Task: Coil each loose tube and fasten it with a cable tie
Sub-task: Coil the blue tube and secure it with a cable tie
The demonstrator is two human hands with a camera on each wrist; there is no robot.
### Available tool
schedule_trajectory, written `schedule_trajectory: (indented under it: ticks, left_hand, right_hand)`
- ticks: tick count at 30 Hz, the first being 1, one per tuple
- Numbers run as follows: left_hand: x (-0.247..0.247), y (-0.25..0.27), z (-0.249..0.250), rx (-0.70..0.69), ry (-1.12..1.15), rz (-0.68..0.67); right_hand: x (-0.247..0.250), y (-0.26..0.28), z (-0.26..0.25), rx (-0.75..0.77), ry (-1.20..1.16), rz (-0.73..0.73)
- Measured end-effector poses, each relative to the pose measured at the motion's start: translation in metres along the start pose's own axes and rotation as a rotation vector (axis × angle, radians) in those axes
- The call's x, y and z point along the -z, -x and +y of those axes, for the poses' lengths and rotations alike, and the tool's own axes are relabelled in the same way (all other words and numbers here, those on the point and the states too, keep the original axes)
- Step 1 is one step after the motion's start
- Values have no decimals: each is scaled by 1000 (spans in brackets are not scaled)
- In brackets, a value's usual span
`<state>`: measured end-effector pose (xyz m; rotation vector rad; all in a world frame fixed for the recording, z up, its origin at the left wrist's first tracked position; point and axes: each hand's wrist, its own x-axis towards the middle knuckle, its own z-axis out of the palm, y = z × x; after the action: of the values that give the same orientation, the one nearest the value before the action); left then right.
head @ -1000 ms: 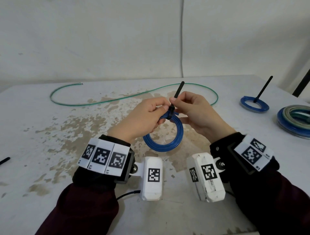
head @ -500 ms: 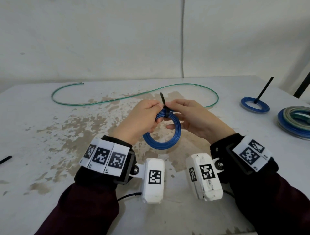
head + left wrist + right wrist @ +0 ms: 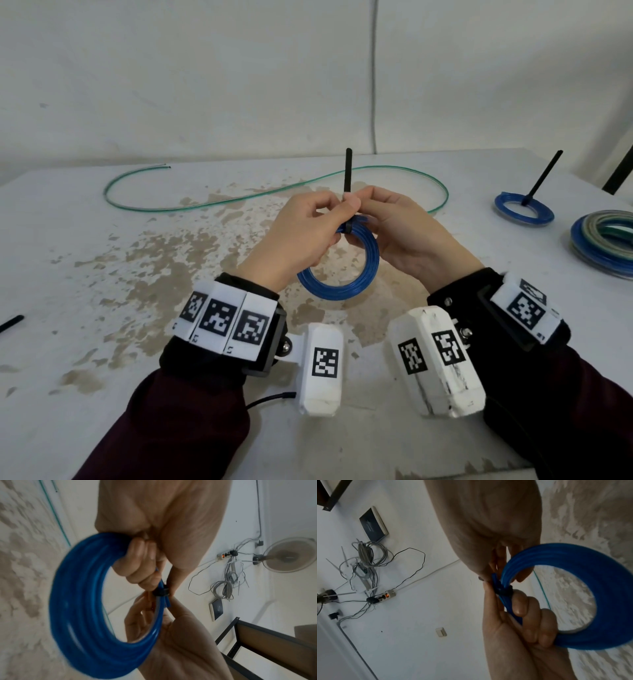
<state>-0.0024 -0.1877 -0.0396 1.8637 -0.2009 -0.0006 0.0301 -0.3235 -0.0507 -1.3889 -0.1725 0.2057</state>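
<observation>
Both hands pinch blue coil — above table

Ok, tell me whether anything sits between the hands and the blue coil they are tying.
Nothing visible does. The left hand grips the blue coil beside the black cable tie, and the right hand holds it at the tie from the other side.
</observation>
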Motion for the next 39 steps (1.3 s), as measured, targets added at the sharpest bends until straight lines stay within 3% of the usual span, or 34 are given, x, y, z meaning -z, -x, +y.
schedule_trajectory:
  ticks: [4, 11, 15, 21, 25, 29, 33, 39]
  left_hand:
    - [-1, -3, 1, 3, 9, -5]
    - [0, 0, -3, -16, -60, -2]
    - [2, -1, -2, 7, 95, -34]
    - [11, -1, -7, 10, 289, -200]
    - [9, -2, -6, 6, 269, -156]
    - [2, -4, -7, 117, 356, -144]
    - [3, -6, -8, 189, 428, -107]
    - [2, -6, -11, 148, 425, -59]
  right_hand:
    - [-2, -2, 2, 53, -14, 95]
    - [-7, 1, 6, 79, 46, 110]
    - [-4, 1, 2, 149, 116, 141]
    - [6, 3, -4, 94, 85, 89]
    - [7, 4, -6, 68, 59, 21]
    - [3, 4, -1, 249, 160, 117]
    - [0, 5, 1, 335, 218, 113]
    - [-2, 5, 0, 307, 220, 63]
